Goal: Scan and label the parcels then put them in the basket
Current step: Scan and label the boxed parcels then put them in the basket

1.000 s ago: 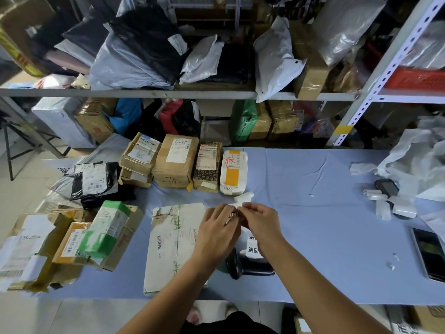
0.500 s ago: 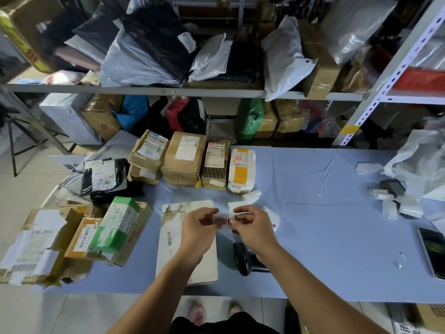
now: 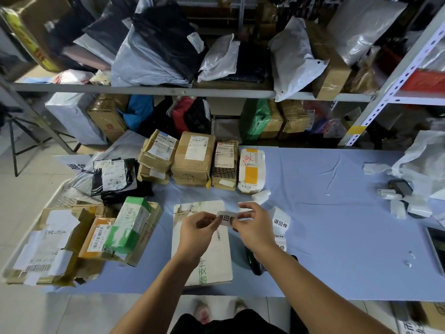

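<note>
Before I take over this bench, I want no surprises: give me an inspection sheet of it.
Surface: table, blue cover, creased.
Job's things: label held above a flat parcel; scanner beside it; back row of parcels; basket at left holding parcels.
Clutter: label strip, paper scraps, phone at right.
Hands: left hand and right hand both pinch the label.
Cables: nothing seen.
Surroundings: shelves crammed with parcels and bags.

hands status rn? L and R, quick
Left hand: closed, pinching the left end of the printed label.
Right hand: closed, pinching the right end of the same label.
</note>
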`<state>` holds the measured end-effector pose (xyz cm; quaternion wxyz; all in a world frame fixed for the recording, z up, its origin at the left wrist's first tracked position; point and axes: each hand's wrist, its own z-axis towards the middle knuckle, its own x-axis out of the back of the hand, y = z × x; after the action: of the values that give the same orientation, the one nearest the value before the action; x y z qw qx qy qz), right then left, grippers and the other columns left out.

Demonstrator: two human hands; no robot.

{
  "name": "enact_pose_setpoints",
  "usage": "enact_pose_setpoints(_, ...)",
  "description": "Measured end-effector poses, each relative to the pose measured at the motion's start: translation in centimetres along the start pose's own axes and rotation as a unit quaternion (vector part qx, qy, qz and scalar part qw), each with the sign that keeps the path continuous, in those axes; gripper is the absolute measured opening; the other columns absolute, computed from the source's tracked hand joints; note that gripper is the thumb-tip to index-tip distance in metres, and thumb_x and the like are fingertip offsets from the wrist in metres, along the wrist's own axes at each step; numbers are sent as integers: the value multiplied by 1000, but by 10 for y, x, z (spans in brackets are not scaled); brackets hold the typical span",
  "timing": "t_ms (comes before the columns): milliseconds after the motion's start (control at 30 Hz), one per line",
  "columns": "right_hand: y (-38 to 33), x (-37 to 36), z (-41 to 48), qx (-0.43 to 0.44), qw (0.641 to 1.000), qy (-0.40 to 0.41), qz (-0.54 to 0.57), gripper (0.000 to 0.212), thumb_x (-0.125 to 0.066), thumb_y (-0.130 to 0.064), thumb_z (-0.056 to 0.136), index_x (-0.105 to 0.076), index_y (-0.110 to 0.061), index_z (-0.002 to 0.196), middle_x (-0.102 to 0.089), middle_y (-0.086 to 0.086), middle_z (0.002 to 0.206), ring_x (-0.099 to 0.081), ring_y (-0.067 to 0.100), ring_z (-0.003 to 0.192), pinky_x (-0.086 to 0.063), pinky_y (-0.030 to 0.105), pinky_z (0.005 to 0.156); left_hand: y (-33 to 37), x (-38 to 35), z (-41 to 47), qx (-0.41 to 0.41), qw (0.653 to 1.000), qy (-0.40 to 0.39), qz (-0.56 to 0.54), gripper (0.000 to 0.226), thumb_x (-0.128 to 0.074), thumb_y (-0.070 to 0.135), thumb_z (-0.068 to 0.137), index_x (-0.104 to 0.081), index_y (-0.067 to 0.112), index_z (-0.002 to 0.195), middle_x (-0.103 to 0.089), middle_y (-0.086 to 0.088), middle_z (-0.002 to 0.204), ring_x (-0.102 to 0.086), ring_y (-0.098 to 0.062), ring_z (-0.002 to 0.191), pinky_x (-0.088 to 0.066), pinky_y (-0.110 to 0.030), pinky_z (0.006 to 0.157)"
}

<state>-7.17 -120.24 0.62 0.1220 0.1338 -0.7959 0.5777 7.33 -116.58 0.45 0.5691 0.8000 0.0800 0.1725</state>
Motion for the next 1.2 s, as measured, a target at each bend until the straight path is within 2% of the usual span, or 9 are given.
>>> enact_pose_setpoints(300, 13, -38, -4, -60, 997, 12, -37, 26, -82, -19, 78, -61, -28, 90, -70, -11, 82, -67, 9, 76, -58, 36, 71, -34, 15, 2, 7, 992, 60, 109, 23, -73, 15, 86, -70, 11, 63, -58, -2, 52, -45, -13, 50, -35, -29, 48)
enact_pose_setpoints(433, 9, -57, 13, -42, 998, 4, -51, 26, -79, -10, 81, -62, -21, 98, -66, -4, 94, -62, 11, 79, -41, 8, 48, -38, 21, 15, -12, 984, 85, 156, 14, -73, 14, 84, -76, 14, 70, -65, 4, 59, -54, -6, 55, -38, -19, 51)
enact_pose_setpoints(500, 9, -64, 22, -28, 996, 2, -85, 28, -78, -11, 81, -63, -18, 103, -62, -5, 100, -58, 12, 88, -38, 5, 50, -39, 23, 25, -6, 980, 88, 178, 10, -72, 15, 85, -78, 13, 77, -68, 5, 66, -56, -2, 59, -34, -11, 51)
enact_pose_setpoints(633, 15, -78, 41, 2, 989, 9, -145, 22, -77, -9, 82, -60, -18, 92, -59, 0, 97, -57, 17, 84, -35, 12, 57, -43, 19, 48, -11, 975, 62, 213, 17, -70, 14, 87, -75, 10, 72, -62, 3, 62, -55, -8, 60, -30, -10, 49)
enact_pose_setpoints(833, 25, -91, 58, 56, 965, -23, -257, 9, -67, -10, 89, -62, -15, 85, -55, 2, 100, -59, 20, 82, -49, 29, 72, -61, 10, 71, 2, 955, 66, 290, 34, -64, 11, 84, -56, 12, 51, -51, 2, 51, -48, -15, 52, -25, -24, 43)
enact_pose_setpoints(933, 29, -95, 64, 95, 924, -76, -364, 13, -59, -20, 95, -69, -12, 100, -54, 4, 113, -55, 24, 98, -44, 29, 82, -65, 9, 74, -12, 943, 58, 326, 23, -61, 12, 85, -58, 11, 62, -57, 0, 59, -55, -23, 59, -29, -29, 46)
enact_pose_setpoints(1000, 31, -93, 64, 113, 892, -74, -431, 18, -60, -30, 95, -72, -17, 100, -50, 0, 115, -51, 23, 103, -40, 31, 88, -65, 11, 74, -32, 936, 59, 345, 7, -65, 15, 87, -59, 12, 86, -62, -4, 73, -59, -27, 70, -39, -33, 54)
enact_pose_setpoints(1067, 35, -87, 63, 114, 894, -57, -429, 14, -63, -34, 92, -73, -25, 95, -46, -4, 111, -48, 21, 103, -35, 32, 87, -70, 13, 76, -98, 927, 47, 358, 22, -69, 12, 85, -56, 14, 103, -64, -5, 87, -61, -28, 77, -48, -39, 59)
enact_pose_setpoints(1200, 46, -78, 59, 62, 935, -52, -345, 21, -63, -38, 93, -71, -39, 113, -42, -10, 119, -50, 18, 106, -42, 30, 85, -82, 22, 83, -253, 864, -39, 434, 29, -72, 9, 84, -73, 24, 108, -55, -7, 86, -56, -31, 76, -39, -33, 52)
